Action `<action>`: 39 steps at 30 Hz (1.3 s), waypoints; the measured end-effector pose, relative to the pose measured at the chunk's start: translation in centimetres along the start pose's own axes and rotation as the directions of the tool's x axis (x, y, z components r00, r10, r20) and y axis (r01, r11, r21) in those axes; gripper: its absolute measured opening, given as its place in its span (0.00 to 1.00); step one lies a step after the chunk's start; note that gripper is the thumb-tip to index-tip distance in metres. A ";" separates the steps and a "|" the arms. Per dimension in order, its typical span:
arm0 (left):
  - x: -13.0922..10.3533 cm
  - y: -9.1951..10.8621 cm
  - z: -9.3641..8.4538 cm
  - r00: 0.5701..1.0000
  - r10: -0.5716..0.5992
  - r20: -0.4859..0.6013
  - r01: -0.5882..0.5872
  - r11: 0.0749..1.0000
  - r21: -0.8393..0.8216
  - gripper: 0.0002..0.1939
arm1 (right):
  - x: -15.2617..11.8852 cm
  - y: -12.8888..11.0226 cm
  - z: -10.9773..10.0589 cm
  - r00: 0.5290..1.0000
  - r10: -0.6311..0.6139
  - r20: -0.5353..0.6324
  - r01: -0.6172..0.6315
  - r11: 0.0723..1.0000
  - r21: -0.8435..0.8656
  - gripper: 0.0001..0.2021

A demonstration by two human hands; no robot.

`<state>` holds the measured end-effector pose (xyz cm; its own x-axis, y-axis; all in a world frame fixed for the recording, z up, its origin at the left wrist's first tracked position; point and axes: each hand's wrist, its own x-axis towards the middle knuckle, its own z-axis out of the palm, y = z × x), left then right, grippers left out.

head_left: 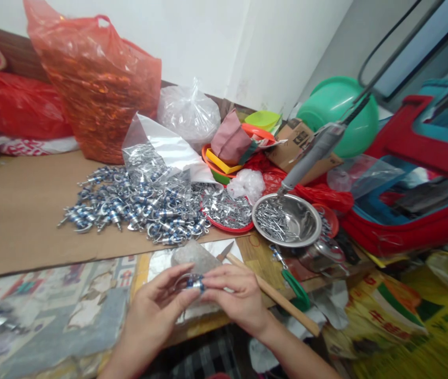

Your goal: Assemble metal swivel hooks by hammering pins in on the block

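Between both hands is a small blue-and-silver metal hook piece [195, 283], with a curved hook on its left. My left hand [155, 305] pinches its left side between thumb and fingers. The fingers of my right hand [237, 295] close on its right end and partly hide it. Just beyond the hands lies a grey block [194, 256] on white paper. Next to it are a knife blade [225, 251] and a long wooden handle [283, 301]. Behind them spreads a pile of similar blue-and-silver hook pieces [129, 202].
A red tray [227, 228] of small metal parts and a steel bowl [306, 223] of pins stand at the back right. A grey handheld tool [313, 152] hangs over the bowl. A green-handled object [295, 289] lies at the right. Orange bag [101, 79] stands behind cardboard [14, 210].
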<state>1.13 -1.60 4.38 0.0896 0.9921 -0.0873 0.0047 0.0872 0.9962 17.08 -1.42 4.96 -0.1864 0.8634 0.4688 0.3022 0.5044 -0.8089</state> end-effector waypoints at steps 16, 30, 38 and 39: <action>0.0 -1.3 0.9 0.976 -0.171 0.136 0.199 0.954 -0.226 0.42 | 11.3 11.0 -4.3 0.950 0.308 0.049 -0.165 0.630 -0.759 0.10; 1.9 -1.2 0.0 0.966 -0.246 0.076 0.257 0.924 -0.283 0.48 | 10.8 13.2 -8.2 0.942 0.315 -0.116 -0.289 0.583 -0.760 0.07; 1.7 -1.2 0.0 0.969 -0.235 0.081 0.248 0.925 -0.287 0.47 | 7.4 5.7 -3.7 0.970 0.240 0.042 -0.179 0.820 -0.544 0.10; 1.7 -1.3 0.0 0.969 -0.233 0.081 0.246 0.926 -0.285 0.47 | 6.3 4.5 -3.0 0.971 0.221 0.095 -0.145 0.852 -0.504 0.09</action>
<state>1.30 -0.04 2.98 0.1668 0.9339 -0.3162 -0.2579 0.3509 0.9002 20.07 6.35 5.36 -0.2025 0.9487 0.2428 0.7551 0.3092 -0.5781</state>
